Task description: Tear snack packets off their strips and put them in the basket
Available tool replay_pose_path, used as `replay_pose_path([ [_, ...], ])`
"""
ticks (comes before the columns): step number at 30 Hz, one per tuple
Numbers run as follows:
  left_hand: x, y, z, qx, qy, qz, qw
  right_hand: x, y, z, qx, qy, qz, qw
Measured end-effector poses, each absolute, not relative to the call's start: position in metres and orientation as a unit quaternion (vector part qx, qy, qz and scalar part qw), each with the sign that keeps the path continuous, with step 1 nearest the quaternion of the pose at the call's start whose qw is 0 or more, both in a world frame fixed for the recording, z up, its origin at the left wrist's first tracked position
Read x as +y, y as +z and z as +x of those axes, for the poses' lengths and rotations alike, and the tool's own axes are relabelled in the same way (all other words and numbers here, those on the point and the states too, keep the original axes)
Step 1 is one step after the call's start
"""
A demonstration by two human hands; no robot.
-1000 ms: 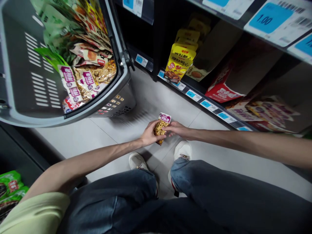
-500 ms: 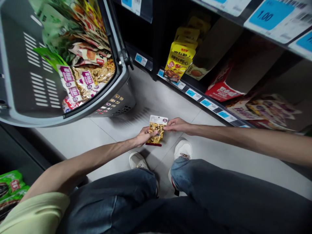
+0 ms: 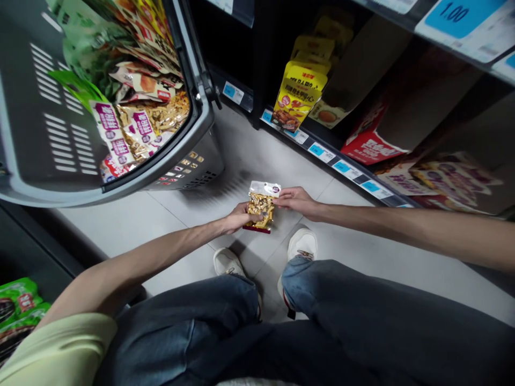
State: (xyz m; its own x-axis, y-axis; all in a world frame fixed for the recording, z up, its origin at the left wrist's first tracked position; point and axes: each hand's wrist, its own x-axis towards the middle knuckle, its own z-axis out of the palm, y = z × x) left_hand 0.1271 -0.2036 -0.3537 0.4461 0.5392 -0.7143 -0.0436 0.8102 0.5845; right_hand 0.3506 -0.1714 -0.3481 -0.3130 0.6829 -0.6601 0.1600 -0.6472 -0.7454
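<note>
Between my two hands, above the floor and my shoes, is a small snack packet (image 3: 262,206) with a white top, a clear middle showing yellowish pieces, and a dark red bottom edge. My left hand (image 3: 238,217) is closed on its left side, thumb across the front. At the upper right edge, the fingers of my right hand (image 3: 298,202) pinch the packet. To the left stands a grey shopping basket (image 3: 161,177), filled with several snack packets (image 3: 139,128) of which some look much like the one in my hands.
A dark shelf on the right holds yellow packets (image 3: 300,96), a red box (image 3: 372,142) and a pile of packets (image 3: 454,179). Price labels (image 3: 322,152) line its lower edge. Green packets (image 3: 22,300) lie at the lower left.
The packet and both hands have moved slightly up and to the right in view. My right hand has shifted a little along the packet's edge. Both hands still hold it.
</note>
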Motion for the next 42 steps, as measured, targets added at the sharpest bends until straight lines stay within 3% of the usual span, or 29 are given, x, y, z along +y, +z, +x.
replay_pose_path([
  [7, -0.202, -0.361, 0.122, 0.433, 0.164, 0.313, 0.830, -0.168, -0.345, 0.350, -0.331, 0.719, -0.575, 0.208],
  [29, -0.200, -0.353, 0.124, 0.444, 0.159, 0.312, 0.825, -0.164, -0.339, 0.347, -0.340, 0.718, -0.574, 0.198],
  [36, -0.203, -0.351, 0.127, 0.516, 0.163, 0.362, 0.759, -0.163, -0.340, 0.349, -0.332, 0.700, -0.601, 0.199],
  [42, -0.200, -0.343, 0.127, 0.394, 0.144, 0.442, 0.793, -0.162, -0.343, 0.350, -0.278, 0.733, -0.588, 0.200],
])
